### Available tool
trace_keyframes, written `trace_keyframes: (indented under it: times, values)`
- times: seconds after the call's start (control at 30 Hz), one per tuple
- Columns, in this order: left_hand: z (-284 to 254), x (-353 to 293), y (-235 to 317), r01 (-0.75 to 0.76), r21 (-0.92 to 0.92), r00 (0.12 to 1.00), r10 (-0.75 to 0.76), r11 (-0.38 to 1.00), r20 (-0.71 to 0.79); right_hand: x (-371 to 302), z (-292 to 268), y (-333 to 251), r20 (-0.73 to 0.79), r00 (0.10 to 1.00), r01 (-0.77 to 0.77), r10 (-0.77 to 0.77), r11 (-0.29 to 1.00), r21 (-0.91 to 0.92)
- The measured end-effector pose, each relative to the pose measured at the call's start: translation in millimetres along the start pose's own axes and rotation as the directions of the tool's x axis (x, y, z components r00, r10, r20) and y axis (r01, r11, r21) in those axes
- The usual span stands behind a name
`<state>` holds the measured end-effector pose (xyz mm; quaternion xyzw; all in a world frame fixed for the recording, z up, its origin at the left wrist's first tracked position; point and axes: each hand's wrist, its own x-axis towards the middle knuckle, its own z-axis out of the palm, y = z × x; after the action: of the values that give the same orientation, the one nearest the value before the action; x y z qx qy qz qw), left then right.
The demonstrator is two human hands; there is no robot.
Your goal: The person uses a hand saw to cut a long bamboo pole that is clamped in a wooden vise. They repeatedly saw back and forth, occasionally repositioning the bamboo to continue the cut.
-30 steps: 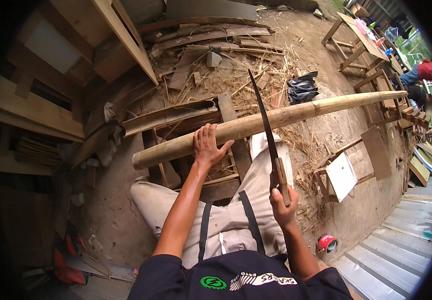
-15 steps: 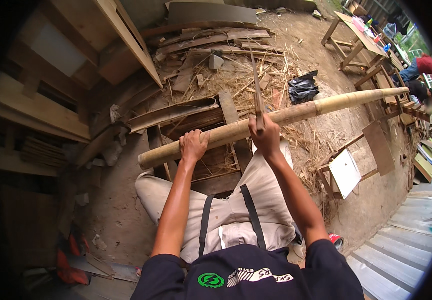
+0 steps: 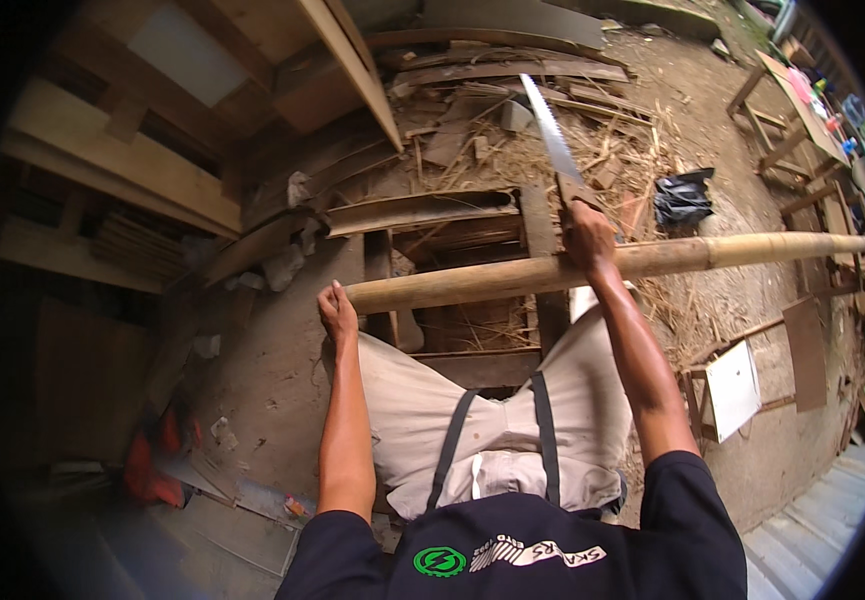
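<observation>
A long bamboo pole lies across a low wooden frame before my knees and runs far off to the right. At its near left end is my left hand, fingers curled against the cut end. My right hand is closed around the handle of a handsaw above the pole. The toothed blade points away from me and up, clear of the bamboo. How far the right wrist rests on the pole, I cannot tell.
Scrap boards and shavings cover the ground ahead, with a black plastic bag to their right. Wooden shelving stands at left. A white panel leans at right, below a wooden table farther off.
My left hand has slid left to the pole's end. The right hand has lifted the saw and turned it, so its blade shows broadside. The view has shifted left.
</observation>
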<state>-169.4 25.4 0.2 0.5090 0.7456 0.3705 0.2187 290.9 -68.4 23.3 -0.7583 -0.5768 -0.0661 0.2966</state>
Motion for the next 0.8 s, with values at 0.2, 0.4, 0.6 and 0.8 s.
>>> trace_keyframes:
  times: [0.2,0.4,0.6,0.8]
  values:
    - [16,5,-32,-0.008,-0.063,0.994,0.014,0.998,0.104,-1,-10,-10,-0.045,0.994,0.099,-0.096,0.993,0.058]
    - [17,25,-35,0.321,-0.196,0.937,-0.280,0.926,0.210,-15,-13,-15,-0.051,0.987,0.153,-0.152,0.988,0.025]
    - [18,20,-32,0.354,-0.225,0.933,-0.326,0.908,0.154,-24,-18,-15,-0.095,0.983,0.156,-0.156,0.988,-0.013]
    - [16,14,-34,0.376,-0.322,0.926,-0.341,0.869,0.161,-26,-22,-11,-0.162,0.970,0.184,-0.183,0.983,-0.006]
